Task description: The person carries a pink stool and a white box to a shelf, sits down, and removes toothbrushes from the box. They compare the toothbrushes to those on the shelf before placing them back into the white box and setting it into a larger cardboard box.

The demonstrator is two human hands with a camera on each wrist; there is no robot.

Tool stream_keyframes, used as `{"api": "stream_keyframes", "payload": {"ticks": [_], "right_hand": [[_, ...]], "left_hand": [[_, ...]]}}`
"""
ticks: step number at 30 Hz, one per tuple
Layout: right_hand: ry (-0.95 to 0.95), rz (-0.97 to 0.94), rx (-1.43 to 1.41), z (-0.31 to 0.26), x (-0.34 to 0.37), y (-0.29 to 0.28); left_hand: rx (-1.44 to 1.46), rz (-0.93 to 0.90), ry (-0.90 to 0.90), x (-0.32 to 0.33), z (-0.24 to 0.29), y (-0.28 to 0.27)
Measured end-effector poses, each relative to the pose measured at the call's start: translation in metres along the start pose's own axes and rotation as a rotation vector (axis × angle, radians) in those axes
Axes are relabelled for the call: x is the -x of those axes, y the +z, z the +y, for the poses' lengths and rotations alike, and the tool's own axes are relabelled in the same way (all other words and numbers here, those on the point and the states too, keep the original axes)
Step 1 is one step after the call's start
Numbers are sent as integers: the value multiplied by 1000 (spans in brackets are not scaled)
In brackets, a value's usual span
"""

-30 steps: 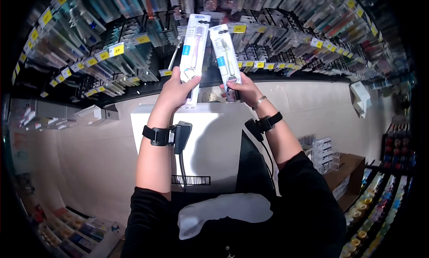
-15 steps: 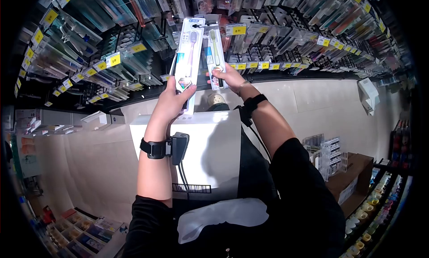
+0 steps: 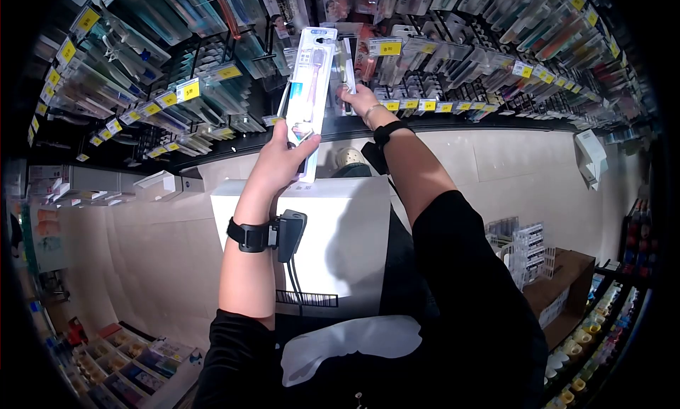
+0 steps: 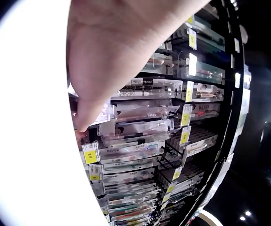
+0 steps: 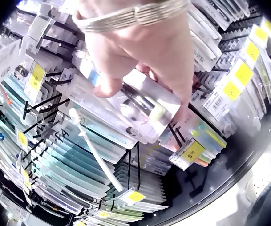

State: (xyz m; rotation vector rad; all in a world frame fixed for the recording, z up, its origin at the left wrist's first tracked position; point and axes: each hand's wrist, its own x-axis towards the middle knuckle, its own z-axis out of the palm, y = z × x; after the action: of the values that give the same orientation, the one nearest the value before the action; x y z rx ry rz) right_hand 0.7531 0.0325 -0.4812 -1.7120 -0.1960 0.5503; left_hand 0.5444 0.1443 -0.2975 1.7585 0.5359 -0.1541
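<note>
My left hand holds the lower end of a blister-packed toothbrush upright, with the thumb across its front. A purple toothbrush shows through the clear plastic. Farther forward, my right hand grips another packaged toothbrush, partly hidden behind the first pack in the head view. From the right wrist, this hand has thumb and fingers around the pack, close among the hanging packs and metal hooks. The left wrist view shows the left hand in front of the rack, its held pack mostly hidden.
Packs hang in rows along a curved rack with yellow price tags. A large white box lies below my forearms. At right stand a brown carton and clear plastic holders. A shoe shows beyond the white box.
My right hand has moved forward to the rack with its toothbrush pack, which turned more edge-on and slipped partly behind the other pack. The left hand keeps its pack in nearly the same place.
</note>
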Motion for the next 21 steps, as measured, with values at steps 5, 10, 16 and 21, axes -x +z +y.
{"api": "stream_keyframes", "payload": {"ticks": [5,10,16,21], "right_hand": [[348,109,323,-44,2,1],[137,-121,41,-70,77,12],[39,-817,-545,-137,166,2],[-87,-767,-313,-172,201,21]], "left_hand": [[-35,14,30,2,-1,-2],[-108,29,56,10,6,-5],[-163,47,86,38,20,-6],[-125,82,193,82,30,-15]]}}
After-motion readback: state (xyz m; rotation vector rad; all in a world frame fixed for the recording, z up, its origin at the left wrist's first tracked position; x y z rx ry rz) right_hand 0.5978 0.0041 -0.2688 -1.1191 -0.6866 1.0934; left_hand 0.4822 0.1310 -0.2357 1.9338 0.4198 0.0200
